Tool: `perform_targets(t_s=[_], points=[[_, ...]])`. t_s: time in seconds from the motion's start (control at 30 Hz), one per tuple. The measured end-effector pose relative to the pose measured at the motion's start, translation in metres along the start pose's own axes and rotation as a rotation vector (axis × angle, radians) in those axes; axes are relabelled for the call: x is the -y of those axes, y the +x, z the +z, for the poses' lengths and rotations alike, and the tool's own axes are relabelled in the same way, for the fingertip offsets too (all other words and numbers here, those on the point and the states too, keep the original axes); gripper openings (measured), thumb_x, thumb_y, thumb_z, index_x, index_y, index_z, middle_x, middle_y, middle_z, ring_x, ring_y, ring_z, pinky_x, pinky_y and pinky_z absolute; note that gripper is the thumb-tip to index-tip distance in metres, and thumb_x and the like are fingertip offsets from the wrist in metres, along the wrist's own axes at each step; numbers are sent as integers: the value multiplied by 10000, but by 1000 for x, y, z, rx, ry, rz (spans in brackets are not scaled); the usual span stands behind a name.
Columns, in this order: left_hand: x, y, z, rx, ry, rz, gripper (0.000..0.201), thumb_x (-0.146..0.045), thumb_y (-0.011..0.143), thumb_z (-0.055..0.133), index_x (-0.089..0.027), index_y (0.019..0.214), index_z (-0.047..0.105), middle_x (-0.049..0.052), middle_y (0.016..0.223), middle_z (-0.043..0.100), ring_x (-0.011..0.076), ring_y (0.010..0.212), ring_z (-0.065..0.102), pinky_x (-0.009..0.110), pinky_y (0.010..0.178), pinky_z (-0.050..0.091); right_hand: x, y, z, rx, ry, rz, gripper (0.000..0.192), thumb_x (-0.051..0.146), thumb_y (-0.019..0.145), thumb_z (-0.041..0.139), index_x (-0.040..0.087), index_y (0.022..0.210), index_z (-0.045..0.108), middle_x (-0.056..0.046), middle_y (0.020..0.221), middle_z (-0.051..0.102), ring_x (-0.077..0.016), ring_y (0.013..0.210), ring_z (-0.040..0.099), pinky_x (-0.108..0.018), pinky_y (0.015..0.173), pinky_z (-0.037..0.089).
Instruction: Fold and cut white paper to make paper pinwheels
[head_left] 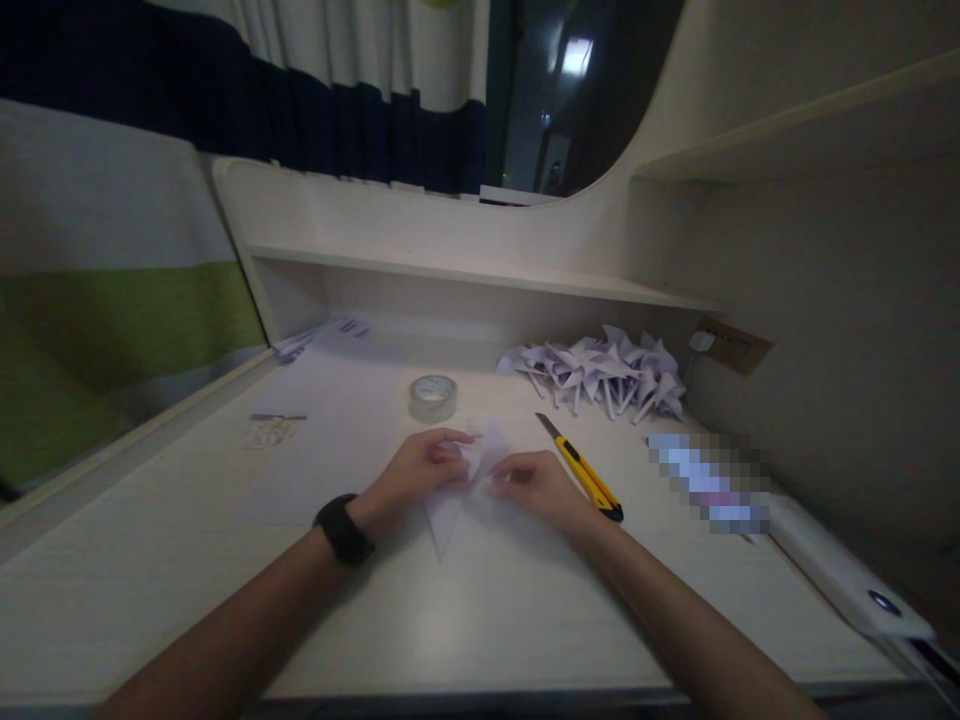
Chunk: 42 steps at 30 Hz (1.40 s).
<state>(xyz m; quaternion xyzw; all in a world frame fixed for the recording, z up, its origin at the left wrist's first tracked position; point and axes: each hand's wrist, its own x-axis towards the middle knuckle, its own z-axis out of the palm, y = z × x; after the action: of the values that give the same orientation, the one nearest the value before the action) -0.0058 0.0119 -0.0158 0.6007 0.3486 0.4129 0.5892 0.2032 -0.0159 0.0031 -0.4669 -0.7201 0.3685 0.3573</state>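
Note:
My left hand [418, 466] and my right hand [541, 486] meet over the middle of the desk, fingers closed on a white paper pinwheel [491, 442]. Its blades look partly curled inward, and one pointed corner hangs down toward me below the left fingers. The fingertips hide its centre. Just beyond my left hand lies a roll of clear tape [433, 399]. A yellow and black utility knife [583, 470] rests to the right of my right hand, its tip pointing away from me.
Finished paper pinwheels [600, 368] with paper sticks are heaped at the back right. White paper sheets [322, 450] lie at left, beside a small thin metal object [279, 416] on a little clear packet. A white device [847, 570] lines the right edge. A shelf [480, 272] overhangs the back.

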Motion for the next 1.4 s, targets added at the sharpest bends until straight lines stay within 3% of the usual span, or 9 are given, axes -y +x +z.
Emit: perform_targets(t_s=[0.17,0.47,0.87,1.1,1.4], points=[[-3,0,4,-3,122,23,439,-207,653,736,-117,1065,612,1,632,664,150,593,642,263,588,498,-4,1,0,-8,13,-19,139,274,673,735,162,752,756,-39,717,705,-149,625,574,-247,571,421],[0,0,3,-25,171,25,422,-210,659,728,-124,1056,614,22,673,702,155,606,652,257,587,489,-2,-1,-1,4,29,-9,159,292,678,719,154,748,755,-53,731,713,-170,656,603,-271,618,451],[-1,-1,9,-55,267,57,304,-185,670,673,-129,968,649,22,667,695,151,594,641,246,564,480,-10,1,3,-26,14,-1,187,275,626,783,167,776,753,-42,737,720,-155,617,592,-252,562,435],[3,-1,9,-38,318,183,203,-225,727,673,-135,909,686,62,820,720,168,704,663,278,666,513,-12,3,6,-59,56,-91,232,216,609,804,194,833,749,-42,859,734,-164,714,628,-267,643,469],[3,-1,8,-73,354,221,201,-265,755,689,-157,920,726,71,897,736,190,788,673,305,743,519,-15,5,10,-90,127,-163,235,232,635,802,214,865,757,-62,959,719,-190,834,642,-283,676,474]])
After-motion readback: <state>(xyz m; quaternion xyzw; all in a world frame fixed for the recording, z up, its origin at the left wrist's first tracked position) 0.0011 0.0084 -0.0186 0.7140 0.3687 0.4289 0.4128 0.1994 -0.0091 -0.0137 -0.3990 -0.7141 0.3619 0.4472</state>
